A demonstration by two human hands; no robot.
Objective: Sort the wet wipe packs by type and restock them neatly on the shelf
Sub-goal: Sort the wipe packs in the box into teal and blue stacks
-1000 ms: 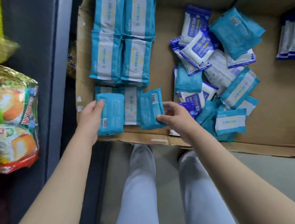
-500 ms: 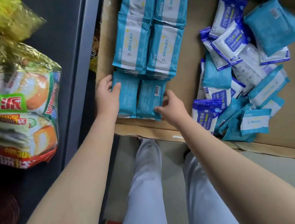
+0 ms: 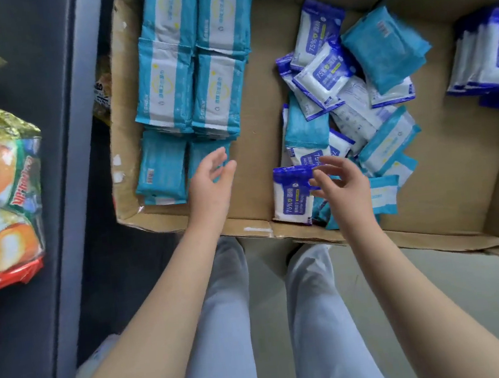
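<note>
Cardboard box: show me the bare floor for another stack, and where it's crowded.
Bare cardboard runs in a strip between the teal stacks and the mixed pile. A wider patch lies between that pile and the dark blue stacks, down to the box's near wall. The pile itself is crowded, packs overlapping.

Sorted packs (image 3: 189, 80) left of loose heap (image 3: 353, 105)
</note>
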